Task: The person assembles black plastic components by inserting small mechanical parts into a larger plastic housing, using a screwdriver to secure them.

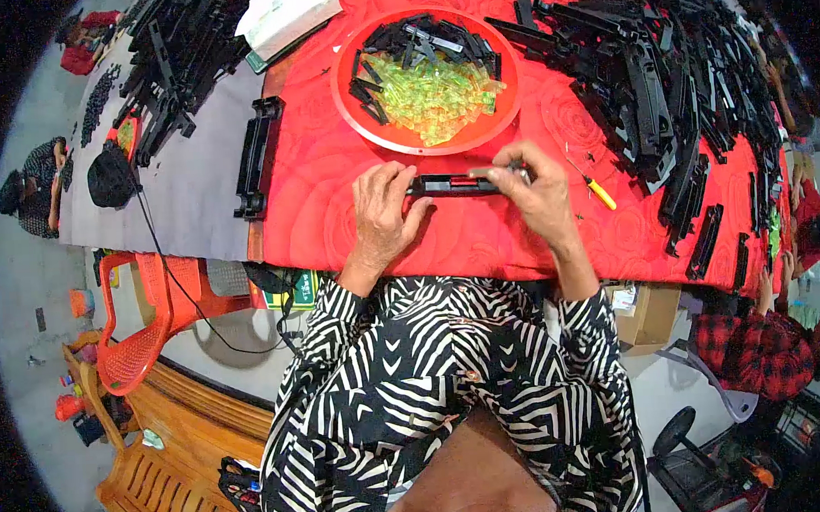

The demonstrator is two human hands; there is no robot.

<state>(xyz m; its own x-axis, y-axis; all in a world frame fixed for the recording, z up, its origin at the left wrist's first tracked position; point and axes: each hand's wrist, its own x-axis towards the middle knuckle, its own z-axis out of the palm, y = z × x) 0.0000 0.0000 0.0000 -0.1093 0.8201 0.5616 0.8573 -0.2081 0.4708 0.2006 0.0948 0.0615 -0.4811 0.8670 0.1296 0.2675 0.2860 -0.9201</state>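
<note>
Overhead view: a person in a b&w zigzag-patterned top works at a tabletop (323, 246) covered w/ red cloth. L hand (380, 207): fingers clamped on the left end of a slim black part (453, 185), thumb on the near side. R hand (543, 193): fingers curled in close over the part's right end; can't tell if they're clamped on it or on smth small. The part lies crosswise btwn the two sets of fingers.

Just beyond the fingers: a round red tray (421, 151) w/ a heap of clear yellow-green pieces (435, 99) and, mostly along its far side, small black pieces (416, 31). Near the R fingers, to their right: a screwdriver (599, 193) w/ yellow handle. Farther right & beyond: a big pile of long black parts (646, 108).

Left of the L fingers, well apart: a single long black frame (259, 157); farther left & beyond, another dark pile (160, 75), w/ a tissue box (287, 19) btwn it and the tray. Low left of the fingers, off the tabletop: a red chair (140, 355).
</note>
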